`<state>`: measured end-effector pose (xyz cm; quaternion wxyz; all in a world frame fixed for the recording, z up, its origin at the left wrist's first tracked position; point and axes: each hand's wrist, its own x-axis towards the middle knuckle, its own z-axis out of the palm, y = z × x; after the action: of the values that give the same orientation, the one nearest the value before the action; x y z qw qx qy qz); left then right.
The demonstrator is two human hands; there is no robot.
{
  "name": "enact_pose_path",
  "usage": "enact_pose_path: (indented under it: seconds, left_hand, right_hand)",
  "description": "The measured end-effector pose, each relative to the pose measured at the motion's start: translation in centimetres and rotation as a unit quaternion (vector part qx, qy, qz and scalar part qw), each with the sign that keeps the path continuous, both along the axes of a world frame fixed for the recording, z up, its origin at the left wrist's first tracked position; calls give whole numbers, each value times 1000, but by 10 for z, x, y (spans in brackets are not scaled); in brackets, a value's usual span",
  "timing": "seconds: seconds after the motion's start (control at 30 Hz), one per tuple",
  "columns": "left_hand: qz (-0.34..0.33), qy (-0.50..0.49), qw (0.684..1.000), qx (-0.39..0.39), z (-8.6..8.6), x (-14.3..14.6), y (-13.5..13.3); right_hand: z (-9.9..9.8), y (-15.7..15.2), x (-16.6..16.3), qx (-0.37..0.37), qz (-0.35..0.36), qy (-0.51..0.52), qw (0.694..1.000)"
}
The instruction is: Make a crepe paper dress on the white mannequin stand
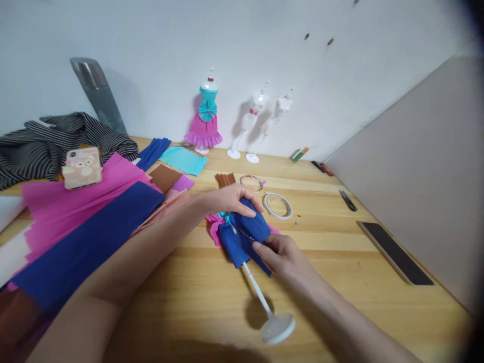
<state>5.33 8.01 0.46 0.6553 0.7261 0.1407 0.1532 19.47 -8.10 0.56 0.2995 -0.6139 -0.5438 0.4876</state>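
A small white mannequin on a stand (257,287) lies tilted over the table, its round base toward me. Blue crepe paper (232,244) hangs around its lower part like a skirt, with pink paper (215,231) and a bit of turquoise at the upper end. My left hand (236,199) reaches over the top and pinches a fold of the blue paper between thumb and fingers. From the right, my right hand (278,252) is closed on a thin dark tool (247,237) at the blue paper; it is mostly hidden, so its kind is unclear.
Dressed (207,113) and mostly bare mannequins (249,121) stand along the wall. Tape rolls (278,205) lie beyond my hands. Crepe paper sheets (91,242), a phone (82,169), striped cloth (64,136) and a bottle (100,93) occupy the left. A cutter (348,200) and dark panel (395,252) lie right.
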Motion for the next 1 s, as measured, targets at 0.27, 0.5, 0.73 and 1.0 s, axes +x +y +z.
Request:
enact_pose_path:
  seconds: [0.27,0.5,0.73,1.0]
  left_hand:
    - [12,-1,1000,-25,1,1,-1]
    - [9,0,1000,-13,3,-1,0]
    - [2,-24,999,-31,4,0,0]
    - [-1,-28,1000,-1,3,2,0]
  right_hand:
    - [4,-3,3,-36,-20,-30,999]
    - [8,-8,5,-15,2,-22,1000]
    - [12,-7,5,-16,-12,-4,1000]
    - [9,-2,3,-19,-25,1,1000]
